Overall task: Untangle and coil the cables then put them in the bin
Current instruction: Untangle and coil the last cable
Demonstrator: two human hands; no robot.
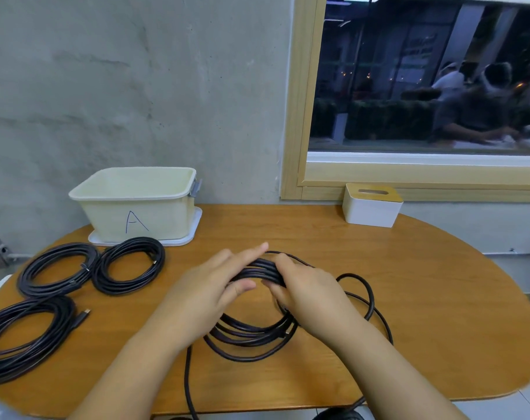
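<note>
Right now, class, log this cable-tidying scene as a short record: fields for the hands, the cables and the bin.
left hand: holds the top of the cable being coiled
right hand: grips the same bundle of loops
loose end: trails off the table's near edge
finished coils: three, lying left of the hands
bin: marked A, far left, no cable visible inside

Handwritten letter "A" on front of cream bin (pixel 136 204)
</note>
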